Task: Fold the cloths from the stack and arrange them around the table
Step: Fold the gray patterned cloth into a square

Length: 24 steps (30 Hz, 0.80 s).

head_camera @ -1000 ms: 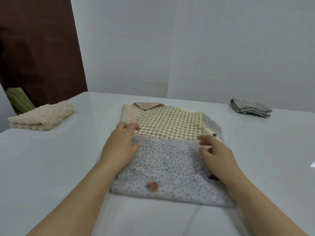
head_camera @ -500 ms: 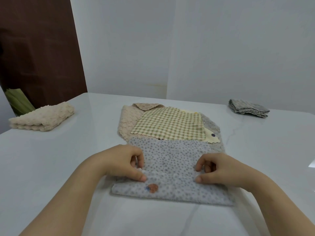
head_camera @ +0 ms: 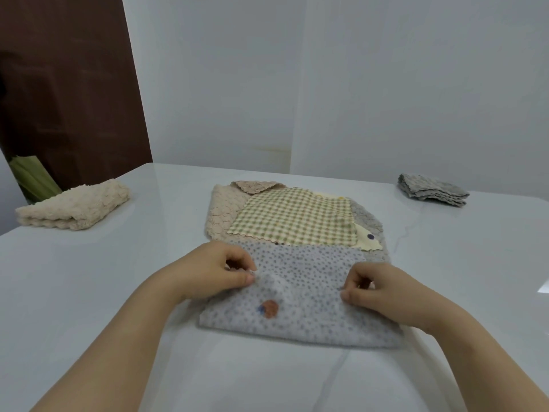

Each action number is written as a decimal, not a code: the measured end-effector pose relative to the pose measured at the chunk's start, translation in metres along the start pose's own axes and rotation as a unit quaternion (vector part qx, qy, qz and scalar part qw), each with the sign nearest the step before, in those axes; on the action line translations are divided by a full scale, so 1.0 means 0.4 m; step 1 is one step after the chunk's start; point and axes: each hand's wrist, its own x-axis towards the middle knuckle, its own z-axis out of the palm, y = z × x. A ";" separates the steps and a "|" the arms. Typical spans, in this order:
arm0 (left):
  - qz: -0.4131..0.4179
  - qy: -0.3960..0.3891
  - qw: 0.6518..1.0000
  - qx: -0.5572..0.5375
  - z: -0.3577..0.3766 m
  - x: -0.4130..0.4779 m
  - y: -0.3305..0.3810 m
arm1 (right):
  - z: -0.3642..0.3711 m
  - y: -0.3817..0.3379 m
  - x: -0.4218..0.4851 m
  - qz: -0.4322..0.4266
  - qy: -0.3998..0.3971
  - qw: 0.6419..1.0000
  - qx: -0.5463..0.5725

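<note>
Both hands pinch dotted cloth (head_camera: 300, 295): left hand (head_camera: 214, 270) its left edge, right hand (head_camera: 375, 288) its right | cloth folded, on stack (head_camera: 294, 221) | table (head_camera: 118, 278)

No legible text, label, brand, number or sign is shown. The dotted grey cloth (head_camera: 309, 322) is marked only by a small orange-and-blue motif (head_camera: 269, 308), which cannot be read as writing.
</note>
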 end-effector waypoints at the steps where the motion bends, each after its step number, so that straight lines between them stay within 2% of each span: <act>1: -0.006 0.003 1.000 -0.027 -0.001 0.002 -0.001 | -0.001 0.002 0.001 0.001 0.023 0.999 0.029; 5: -0.034 0.069 0.987 -0.144 -0.006 0.016 -0.009 | -0.011 0.010 0.007 0.012 0.092 0.978 0.185; 8: -0.058 0.137 0.970 -0.192 0.003 0.030 -0.015 | -0.021 0.024 0.007 0.036 0.088 0.970 0.224; 12: -0.071 0.193 0.970 -0.131 0.019 0.046 -0.039 | -0.004 0.053 0.020 0.077 0.098 0.977 0.173; 14: -0.062 0.223 0.965 -0.123 0.018 0.057 -0.049 | 0.004 0.061 0.032 0.072 0.156 0.969 0.177; 16: -0.045 0.261 0.951 -0.161 0.018 0.064 -0.049 | 0.010 0.060 0.044 0.061 0.229 0.958 0.161; 19: -0.014 0.301 0.945 -0.132 0.030 0.075 -0.049 | 0.025 0.058 0.059 0.050 0.306 0.948 0.073; 21: -0.019 0.304 0.951 -0.051 0.044 0.080 -0.053 | 0.041 0.069 0.074 0.045 0.322 0.945 -0.011; 24: -0.037 0.302 0.952 0.018 0.059 0.091 -0.067 | 0.050 0.077 0.089 0.078 0.289 0.949 -0.098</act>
